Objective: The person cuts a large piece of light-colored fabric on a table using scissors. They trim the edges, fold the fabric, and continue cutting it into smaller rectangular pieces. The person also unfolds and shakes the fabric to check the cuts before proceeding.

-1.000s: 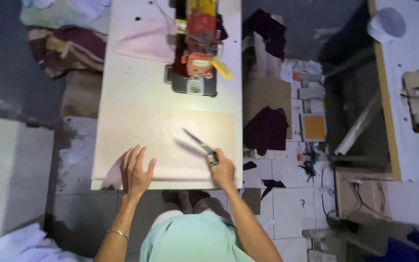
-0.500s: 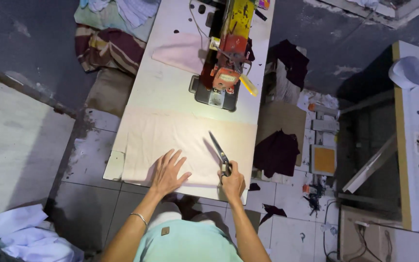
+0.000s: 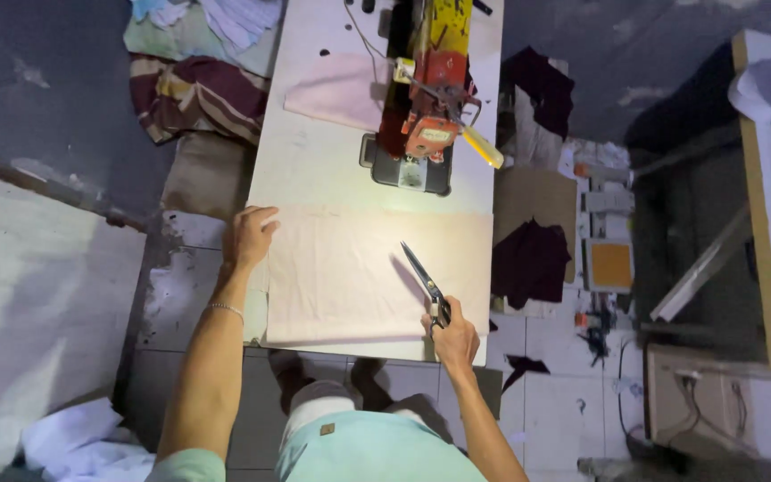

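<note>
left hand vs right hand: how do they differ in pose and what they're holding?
The left hand rests at the left edge of the cream fabric panel, holding no tool; the right hand grips the scissors at the panel's near right corner. The left arm reaches farther up the table; the right hand sits close to the body. Both are bare and at the same panel.

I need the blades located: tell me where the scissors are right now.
In the head view, the scissors are in the right hand, blades lying over the right part of the pale cloth, near the table's front edge below the sewing machine.
</note>
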